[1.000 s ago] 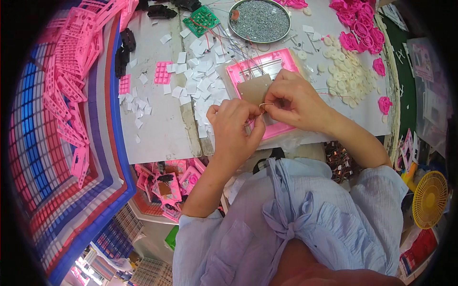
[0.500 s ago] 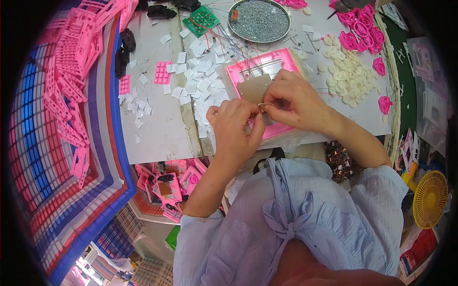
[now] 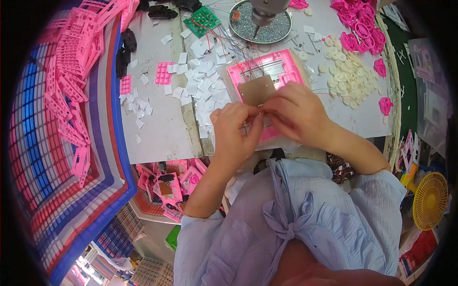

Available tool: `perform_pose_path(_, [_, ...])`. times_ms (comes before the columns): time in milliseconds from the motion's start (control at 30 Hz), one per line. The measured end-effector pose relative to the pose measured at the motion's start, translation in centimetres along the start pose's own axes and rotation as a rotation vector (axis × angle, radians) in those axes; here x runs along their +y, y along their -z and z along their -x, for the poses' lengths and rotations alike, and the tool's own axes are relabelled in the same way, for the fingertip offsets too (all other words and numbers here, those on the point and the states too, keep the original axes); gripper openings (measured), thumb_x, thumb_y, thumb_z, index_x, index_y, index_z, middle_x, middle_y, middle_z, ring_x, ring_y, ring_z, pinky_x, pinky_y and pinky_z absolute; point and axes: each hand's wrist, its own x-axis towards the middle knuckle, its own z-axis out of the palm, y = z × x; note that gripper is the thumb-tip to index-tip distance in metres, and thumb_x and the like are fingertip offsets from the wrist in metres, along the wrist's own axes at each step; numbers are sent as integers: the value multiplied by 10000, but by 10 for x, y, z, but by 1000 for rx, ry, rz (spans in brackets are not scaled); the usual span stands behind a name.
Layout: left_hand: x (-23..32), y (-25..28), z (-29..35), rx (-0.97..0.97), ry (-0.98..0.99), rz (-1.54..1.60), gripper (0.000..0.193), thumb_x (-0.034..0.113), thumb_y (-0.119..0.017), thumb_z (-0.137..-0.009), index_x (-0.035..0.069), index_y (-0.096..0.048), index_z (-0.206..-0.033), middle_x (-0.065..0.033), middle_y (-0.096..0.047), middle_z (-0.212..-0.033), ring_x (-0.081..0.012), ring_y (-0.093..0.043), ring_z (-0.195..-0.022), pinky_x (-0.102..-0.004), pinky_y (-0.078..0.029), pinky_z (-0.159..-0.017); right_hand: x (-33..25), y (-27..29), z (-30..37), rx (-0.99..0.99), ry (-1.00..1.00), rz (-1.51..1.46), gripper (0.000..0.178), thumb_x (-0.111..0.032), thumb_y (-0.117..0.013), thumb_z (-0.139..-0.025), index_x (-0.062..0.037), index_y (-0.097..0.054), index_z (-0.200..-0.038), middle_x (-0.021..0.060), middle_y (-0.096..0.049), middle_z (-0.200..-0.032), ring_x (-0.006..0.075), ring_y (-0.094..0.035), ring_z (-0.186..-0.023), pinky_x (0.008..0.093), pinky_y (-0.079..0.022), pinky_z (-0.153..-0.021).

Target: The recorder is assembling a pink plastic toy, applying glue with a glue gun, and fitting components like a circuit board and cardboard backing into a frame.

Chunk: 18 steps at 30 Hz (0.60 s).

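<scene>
Left hand (image 3: 236, 125): above pink casing (image 3: 292, 70); pinching thin wire (image 3: 260, 106);
Right hand (image 3: 299, 113): above casing; cannot tell its grip

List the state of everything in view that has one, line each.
Left hand: thumb and forefinger pinched; contents too small to tell.
Right hand: beside left fingertips, grip unclear.
Pink housing: open side up, interior exposed.
Brown board: over housing, partly hidden.
Round dish: filled with small metal pieces.
Grey driver: tip down over dish.
White squares: scattered loose.
Cream discs: heaped loose.
Yellow fan: running or stopped, cannot tell.
</scene>
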Motion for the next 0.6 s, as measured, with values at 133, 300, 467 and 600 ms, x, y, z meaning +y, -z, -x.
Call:
perform_pose_path(133, [7, 3, 2, -31, 4, -38, 39, 80, -691, -836, 69, -654, -843, -32, -642, -798, -190, -583, -750, -359, -349, -799, -5, -7, 10, -35, -125, -121, 247, -75, -704, -771, -57, -652, -1012, 98, -655, -919, 293, -629, -838, 398, -514, -711])
perform_pose_path(300, [12, 3, 3, 0, -20, -70, 51, 94, -696, -823, 74, -652, -841, -23, -635, -787, -183, -588, -754, -349, -347, -813, -7, 2, 5, -109, -299, -317, 189, -72, -683, -794, -37, -674, -980, 108, -660, -848, 291, -645, -799, 399, -520, -701])
perform_pose_path(467, [12, 1, 2, 1, -4, -86, 97, 108, -715, -797, 76, -631, -831, -14, -614, -774, -181, -588, -754, -353, -342, -820, -8, 0, 5, -110, -308, -299, 155, -81, -672, -809, -30, -675, -956, 112, -659, -824, 290, -645, -778, 395, -513, -692])
perform_pose_path(600, [9, 0, 3, 7, -9, -93, 99, 101, -715, -795, 76, -624, -828, -18, -603, -763, -184, -584, -748, -354, -341, -819, -8, 1, 5, -121, -314, -295, 147, -84, -671, -812, -35, -676, -952, 108, -659, -814, 286, -644, -753, 392, -512, -678])
